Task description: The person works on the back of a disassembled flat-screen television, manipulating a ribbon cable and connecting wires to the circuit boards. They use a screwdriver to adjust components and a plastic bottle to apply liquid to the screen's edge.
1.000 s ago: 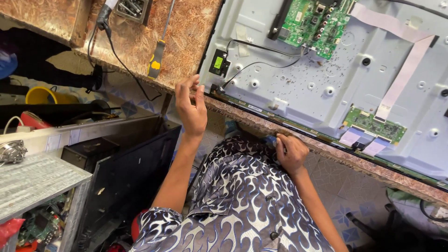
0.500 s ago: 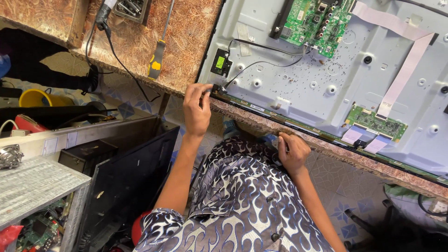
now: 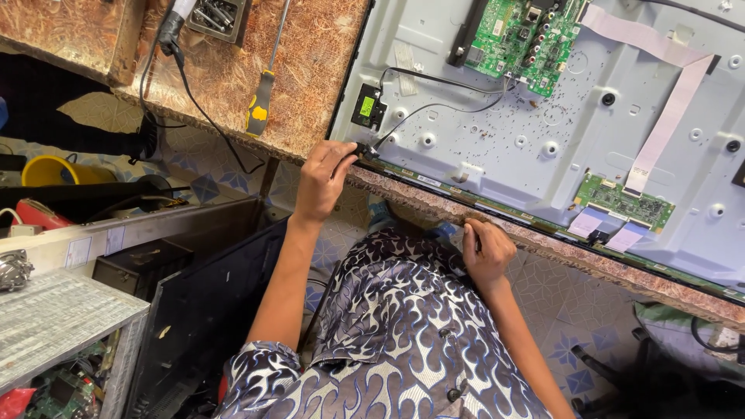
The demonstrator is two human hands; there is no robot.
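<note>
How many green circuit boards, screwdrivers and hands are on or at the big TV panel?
Green circuit boards: 2, large and small
Small green-labelled module: 1
Screwdriver: 1
Hands at the panel's edge: 2, left hand, right hand
Total: 6

Shirt: I wear a loose short-sleeved shirt, dark navy with a dense white flame-like swirl pattern all over.
Sleeve: my left sleeve ends above the elbow, with a folded hem in the same print.
Buttons: small dark round buttons run down the front placket.
Left arm: bare from the sleeve down, no watch or band.
Right arm: bare as well, nothing worn at the wrist.
Left hand: no glove, no rings that I can make out.
Right hand: also ungloved.
</note>
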